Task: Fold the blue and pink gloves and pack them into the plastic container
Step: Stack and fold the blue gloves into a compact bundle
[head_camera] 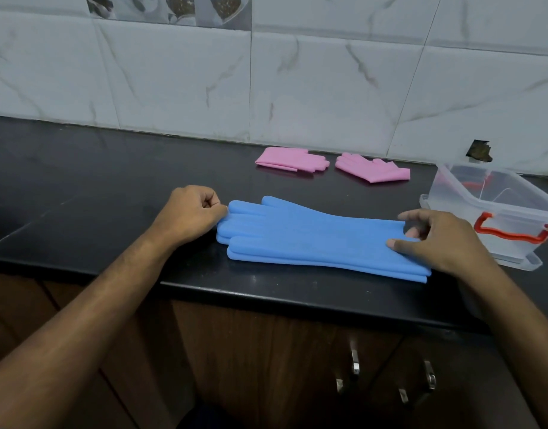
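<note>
Two blue gloves (313, 236) lie stacked flat on the black counter (111, 187), fingers pointing left, cuffs to the right. My left hand (192, 212) pinches the blue fingertips at the left end. My right hand (436, 239) pinches the cuff end, thumb on top and fingers curled at the edge. Two pink gloves, one on the left (291, 161) and one on the right (371, 169), lie folded near the wall behind. A clear plastic container (470, 193) with red latches stands open at the right.
The tiled wall (297, 82) rises straight behind the counter. The counter's front edge runs just below the blue gloves, with wooden cabinet doors and metal handles (354, 363) underneath. A clear lid sits under the container.
</note>
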